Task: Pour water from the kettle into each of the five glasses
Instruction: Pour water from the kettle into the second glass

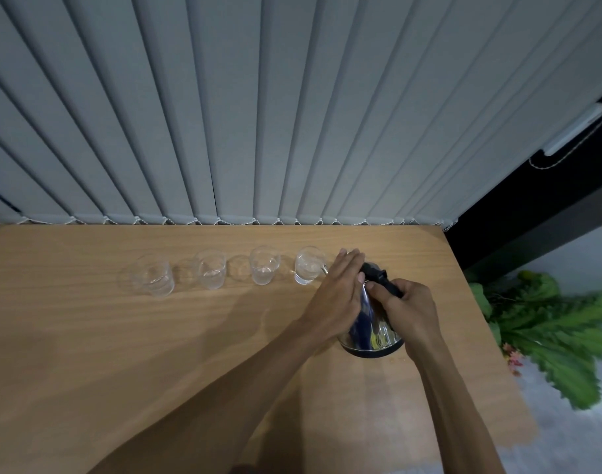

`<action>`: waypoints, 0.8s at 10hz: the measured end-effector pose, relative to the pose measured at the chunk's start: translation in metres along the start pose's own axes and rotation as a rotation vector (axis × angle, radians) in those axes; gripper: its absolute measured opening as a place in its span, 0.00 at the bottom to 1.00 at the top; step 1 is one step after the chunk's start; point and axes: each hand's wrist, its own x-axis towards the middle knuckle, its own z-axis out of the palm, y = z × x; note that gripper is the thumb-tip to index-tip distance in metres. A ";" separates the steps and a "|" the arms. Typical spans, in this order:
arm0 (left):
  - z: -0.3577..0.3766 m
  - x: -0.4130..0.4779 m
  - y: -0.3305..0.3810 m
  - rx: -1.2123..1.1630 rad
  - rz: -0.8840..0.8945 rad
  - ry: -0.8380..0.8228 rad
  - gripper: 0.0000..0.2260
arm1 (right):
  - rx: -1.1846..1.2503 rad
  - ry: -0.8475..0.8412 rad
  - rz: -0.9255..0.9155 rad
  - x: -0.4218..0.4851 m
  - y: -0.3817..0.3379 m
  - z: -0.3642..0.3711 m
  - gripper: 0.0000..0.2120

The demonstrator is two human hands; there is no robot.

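A shiny steel kettle (375, 331) with a black base and black handle is tilted forward over the wooden table (121, 354), its spout toward the row of clear glasses. My right hand (407, 307) grips the black handle. My left hand (339, 290) lies flat against the kettle's top and side, fingers together. Four glasses show in a row: far left (153, 276), second (211, 270), third (264, 265), and fourth (310, 265) just beside my left fingertips. Each holds some water. A glass rim barely shows behind my left hand; the spout is hidden.
Grey vertical blinds (258, 114) hang behind the table's far edge. The table's right edge runs close to the kettle. Green leafy plants with small pink flowers (559, 336) lie on the floor to the right. A dark frame (532, 227) stands at the far right.
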 end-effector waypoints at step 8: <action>0.001 -0.004 0.015 0.211 0.175 -0.025 0.20 | 0.390 0.092 0.113 -0.020 0.023 0.007 0.14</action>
